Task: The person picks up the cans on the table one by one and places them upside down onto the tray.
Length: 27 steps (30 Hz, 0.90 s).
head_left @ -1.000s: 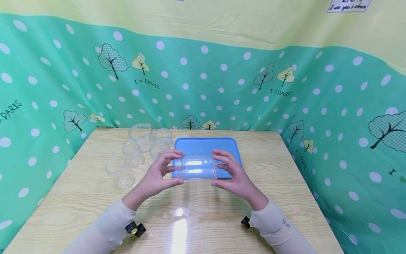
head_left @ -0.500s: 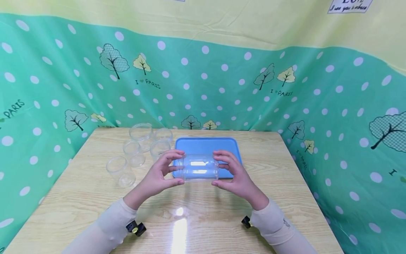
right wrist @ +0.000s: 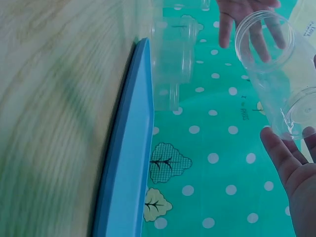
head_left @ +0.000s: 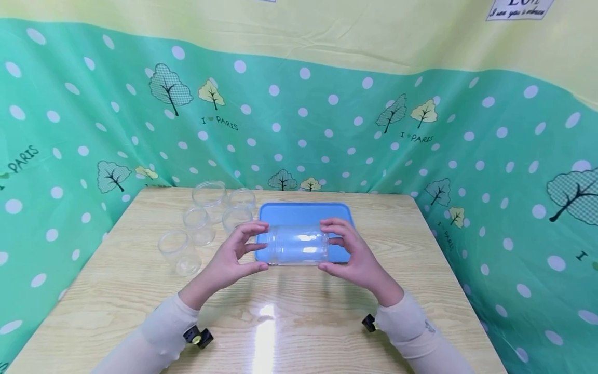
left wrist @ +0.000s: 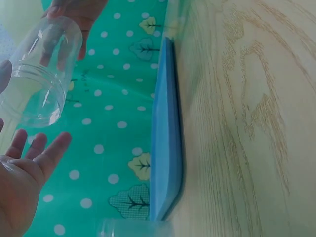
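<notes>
A clear plastic jar [head_left: 300, 245] is held sideways above the blue tray [head_left: 303, 210], its ridged mouth toward the left. My right hand [head_left: 357, 259] grips the base end between thumb and fingers. At the mouth end, my left hand [head_left: 231, 259] keeps its thumb and fingers spread in a C shape. In the left wrist view, the left hand [left wrist: 29, 182] shows a gap between its fingertips and the mouth of the jar [left wrist: 44, 74]. The right wrist view shows the right hand's fingers [right wrist: 284, 153] against the base of the jar [right wrist: 276, 69].
Several clear jars stand upright on the left of the wooden table [head_left: 383, 332], among them a near jar [head_left: 179, 253], a wide one [head_left: 208, 197] and one close to the tray [head_left: 237, 218]. A green dotted curtain [head_left: 299, 140] surrounds the table's back and sides.
My right hand has moved slightly right with the jar. The left hand stayed nearly in place, and its fingertips have come off the jar's mouth end.
</notes>
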### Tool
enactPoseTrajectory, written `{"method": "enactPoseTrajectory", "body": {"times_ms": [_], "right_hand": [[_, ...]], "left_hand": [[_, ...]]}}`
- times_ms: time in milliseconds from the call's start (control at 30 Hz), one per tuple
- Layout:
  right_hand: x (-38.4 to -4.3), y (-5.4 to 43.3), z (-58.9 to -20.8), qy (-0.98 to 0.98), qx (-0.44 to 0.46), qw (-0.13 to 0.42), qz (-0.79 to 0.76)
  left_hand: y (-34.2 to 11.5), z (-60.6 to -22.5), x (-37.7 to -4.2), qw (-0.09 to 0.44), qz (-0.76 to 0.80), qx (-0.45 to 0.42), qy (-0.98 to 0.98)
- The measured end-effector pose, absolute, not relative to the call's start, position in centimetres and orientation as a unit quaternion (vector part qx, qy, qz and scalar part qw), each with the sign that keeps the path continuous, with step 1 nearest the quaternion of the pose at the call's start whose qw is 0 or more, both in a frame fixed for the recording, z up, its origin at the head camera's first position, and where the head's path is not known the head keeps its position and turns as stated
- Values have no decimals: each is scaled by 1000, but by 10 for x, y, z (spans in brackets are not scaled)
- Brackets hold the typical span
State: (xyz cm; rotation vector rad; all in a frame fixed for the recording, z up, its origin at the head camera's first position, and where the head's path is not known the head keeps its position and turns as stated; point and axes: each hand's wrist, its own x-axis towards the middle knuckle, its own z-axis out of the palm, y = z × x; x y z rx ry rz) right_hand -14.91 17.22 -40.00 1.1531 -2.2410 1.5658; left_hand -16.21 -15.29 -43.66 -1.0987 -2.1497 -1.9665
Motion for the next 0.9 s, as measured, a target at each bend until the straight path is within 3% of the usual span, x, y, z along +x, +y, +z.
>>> {"method": "enactPoseTrajectory", "body": {"times_ms": [600, 900], "right_hand": [[-168, 201, -358, -817, 344, 97, 452], [-206, 221, -370, -848, 321, 89, 413]], "left_hand": [[-155, -445, -162, 33, -574, -364, -733], [-154, -448, -160, 44, -531, -385, -754]]}}
